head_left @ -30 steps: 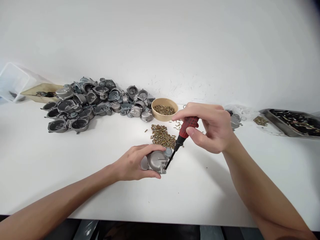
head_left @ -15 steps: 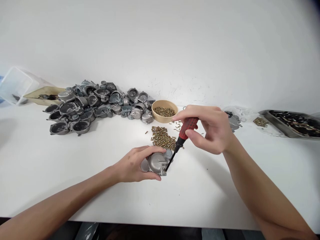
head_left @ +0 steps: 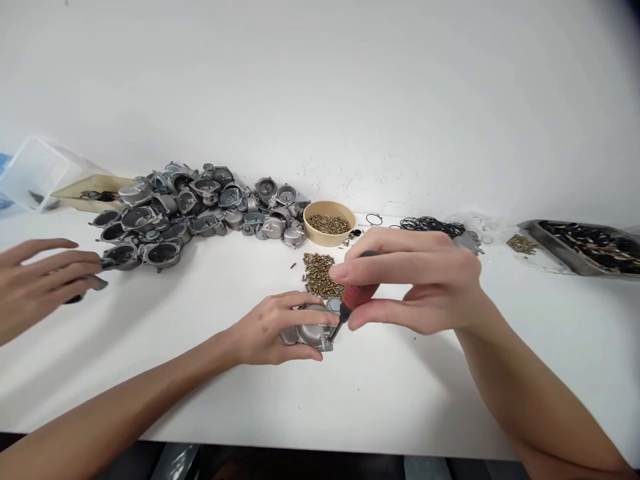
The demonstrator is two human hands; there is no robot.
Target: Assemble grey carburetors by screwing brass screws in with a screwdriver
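My left hand (head_left: 273, 328) is wrapped round a small grey metal housing (head_left: 309, 331) that rests on the white table (head_left: 210, 373). My right hand (head_left: 415, 280) grips a screwdriver with a red handle (head_left: 356, 297); its black tip touches the housing's right edge. Just behind the housing lies a loose heap of brass screws (head_left: 320, 275). Most of the handle is hidden by my fingers.
A pile of grey metal housings (head_left: 190, 207) lies at the back left, a tan bowl of screws (head_left: 329, 223) beside it. Black rubber rings (head_left: 433, 225) and a metal tray (head_left: 585, 247) sit at the right. Another person's hand (head_left: 37, 277) reaches in from the left edge.
My right hand has dropped lower and closer over the screwdriver handle, uncovering the black rings behind it. Another person's hand has come in at the left edge. My left hand has stayed on the housing.
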